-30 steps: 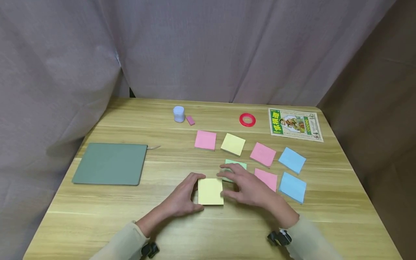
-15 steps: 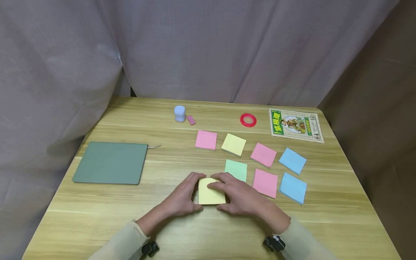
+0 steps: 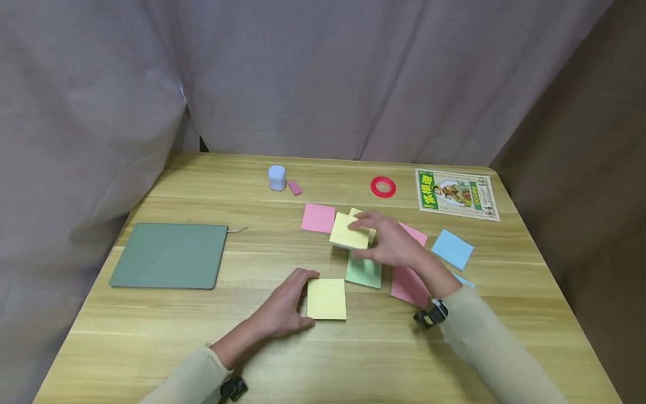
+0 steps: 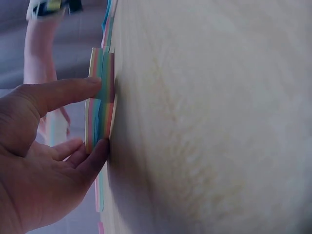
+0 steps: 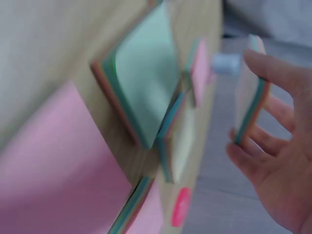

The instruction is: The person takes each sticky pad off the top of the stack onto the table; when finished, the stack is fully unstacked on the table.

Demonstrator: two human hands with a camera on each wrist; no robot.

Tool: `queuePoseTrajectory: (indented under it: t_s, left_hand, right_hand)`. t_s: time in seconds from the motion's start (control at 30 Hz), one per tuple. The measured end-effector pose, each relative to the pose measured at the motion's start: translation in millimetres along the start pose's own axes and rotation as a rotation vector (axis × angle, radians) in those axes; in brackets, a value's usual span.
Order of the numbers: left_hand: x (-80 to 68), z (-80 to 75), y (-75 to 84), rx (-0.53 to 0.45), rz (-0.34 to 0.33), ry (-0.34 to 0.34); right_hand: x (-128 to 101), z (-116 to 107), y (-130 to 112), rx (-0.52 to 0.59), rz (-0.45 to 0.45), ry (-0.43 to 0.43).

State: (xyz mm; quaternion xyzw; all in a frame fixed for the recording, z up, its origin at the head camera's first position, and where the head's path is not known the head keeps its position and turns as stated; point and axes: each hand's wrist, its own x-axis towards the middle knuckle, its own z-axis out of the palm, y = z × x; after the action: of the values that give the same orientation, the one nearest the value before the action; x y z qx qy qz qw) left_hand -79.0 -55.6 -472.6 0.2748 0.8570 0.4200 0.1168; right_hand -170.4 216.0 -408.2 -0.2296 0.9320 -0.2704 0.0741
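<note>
My left hand (image 3: pixel 287 303) grips the left side of a yellow sticky note pad (image 3: pixel 327 299) on the table, thumb on the near edge and fingers at the far corner. In the left wrist view, coloured layers (image 4: pixel 92 122) show along the pad's edge. My right hand (image 3: pixel 391 241) pinches a second yellow sticky note pad (image 3: pixel 348 231) by its right side, raised above the table; the right wrist view shows this pad (image 5: pixel 247 95) tilted between thumb and fingers. It partly covers another yellow pad (image 3: pixel 372 235). Just below the right hand lies a green pad (image 3: pixel 364 272).
Pink pads (image 3: pixel 318 217) and blue pads (image 3: pixel 452 248) lie around the right hand. A green notebook (image 3: pixel 169 255) is at the left. Farther back are a small lilac container (image 3: pixel 277 178), a pink eraser-like block (image 3: pixel 295 187), a red ring (image 3: pixel 374 189) and a printed sheet (image 3: pixel 457 193).
From the yellow pad by the left hand, my right hand has moved away from me and slightly right, lifting a yellow pad. My left hand has stayed in place around the other one.
</note>
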Motion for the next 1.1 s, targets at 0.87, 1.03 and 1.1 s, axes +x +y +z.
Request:
queuePoseTrajectory:
  t_s: [0.87, 1.03, 1.1]
  left_hand:
    - [1.3, 3.1, -2.4, 0.030, -0.014, 0.001]
    - [0.7, 2.0, -1.9, 0.031, -0.006, 0.005]
    - [0.2, 1.4, -1.7, 0.032, -0.005, 0.004]
  right_hand:
    - [128, 28, 48, -0.048, 0.332, 0.110]
    - [119, 23, 44, -0.004, 0.312, 0.100]
    - [114, 21, 39, 0.003, 0.259, 0.115]
